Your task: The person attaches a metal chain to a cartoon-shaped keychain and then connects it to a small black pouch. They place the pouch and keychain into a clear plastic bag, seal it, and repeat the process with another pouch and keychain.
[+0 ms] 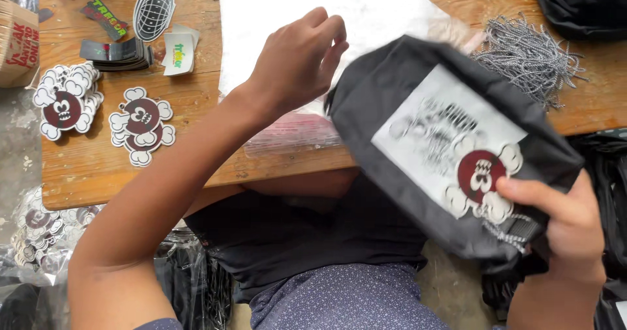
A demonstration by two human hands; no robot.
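My right hand (pixel 567 220) grips a dark grey fabric pouch (pixel 392 88) at its lower right corner, the thumb pressing a dark red and white sticker (pixel 482 176) and a white printed card (pixel 431 134) against it. The pouch is lifted above the wooden table (pixel 85 166) and is blurred. My left hand (pixel 297 59) hovers over the table near the pouch's left edge, fingers loosely curled, holding nothing. A white sheet (pixel 294 3) lies under that hand.
Piles of dark red and white stickers (pixel 140 124) and other stickers (pixel 155 10) lie on the table's left. A heap of grey cords (pixel 529 59) sits at right, black bags (pixel 581 3) beyond. Plastic bags with more stickers (pixel 39 229) lie on the floor.
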